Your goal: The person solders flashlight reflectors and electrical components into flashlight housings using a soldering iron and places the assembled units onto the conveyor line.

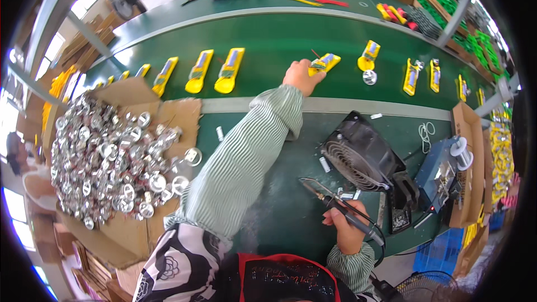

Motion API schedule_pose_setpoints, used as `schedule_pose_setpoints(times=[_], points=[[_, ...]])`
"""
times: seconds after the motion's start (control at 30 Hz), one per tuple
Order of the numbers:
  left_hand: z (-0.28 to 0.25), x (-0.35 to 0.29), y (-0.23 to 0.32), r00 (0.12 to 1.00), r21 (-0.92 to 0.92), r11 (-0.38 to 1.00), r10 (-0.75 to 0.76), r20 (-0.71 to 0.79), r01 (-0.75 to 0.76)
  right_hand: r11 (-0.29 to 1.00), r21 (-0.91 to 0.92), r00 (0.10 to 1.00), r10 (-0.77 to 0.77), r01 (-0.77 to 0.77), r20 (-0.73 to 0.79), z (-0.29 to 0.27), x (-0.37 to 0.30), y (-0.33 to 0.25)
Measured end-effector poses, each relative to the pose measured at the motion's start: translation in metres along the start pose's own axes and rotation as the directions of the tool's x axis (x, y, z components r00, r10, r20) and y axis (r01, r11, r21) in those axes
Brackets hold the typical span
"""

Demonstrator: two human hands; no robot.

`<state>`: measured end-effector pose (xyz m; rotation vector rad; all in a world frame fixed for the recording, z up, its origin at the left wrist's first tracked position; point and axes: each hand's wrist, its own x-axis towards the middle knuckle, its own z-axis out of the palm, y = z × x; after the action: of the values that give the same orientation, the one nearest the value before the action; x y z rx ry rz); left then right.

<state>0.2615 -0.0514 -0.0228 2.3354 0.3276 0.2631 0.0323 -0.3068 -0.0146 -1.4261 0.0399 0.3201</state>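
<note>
My left hand reaches far across to the green conveyor belt, its fingers closed on the near end of a yellow plastic casing. A green circuit board and a thin red wire show in that casing. Low on the right, my right hand grips a soldering iron by its dark handle, the tip pointing up and left over the green bench. More yellow casings lie along the belt on both sides of my left hand. One on the right has a round silver reflector at its near end.
A cardboard box heaped with silver reflectors stands on the left. Right of centre sits a black fan-like unit. Beyond it are a blue soldering station, a solder spool and a long carton. Small white pieces lie on the bench.
</note>
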Motion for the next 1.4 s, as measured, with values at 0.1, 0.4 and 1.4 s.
schedule_pose_setpoints(times=[0.1, 0.4, 1.4], points=[[0.041, 0.045, -0.014, 0.980, -0.185, 0.962, 0.200, -0.019, -0.200, 0.999, 0.017, 0.999, 0.029, -0.029, -0.040, -0.004, 0.005, 0.001], [-0.083, 0.014, -0.034, 0.977, 0.846, 0.490, -0.131, -0.168, 0.211, 0.999, -0.006, 0.999, 0.042, -0.042, 0.022, -0.004, 0.012, 0.004], [-0.183, -0.335, -0.078, 0.981, 0.531, 0.837, -0.034, -0.190, 0.132, 0.984, -0.079, 0.977, -0.147, 0.160, 0.153, 0.025, -0.040, -0.008]])
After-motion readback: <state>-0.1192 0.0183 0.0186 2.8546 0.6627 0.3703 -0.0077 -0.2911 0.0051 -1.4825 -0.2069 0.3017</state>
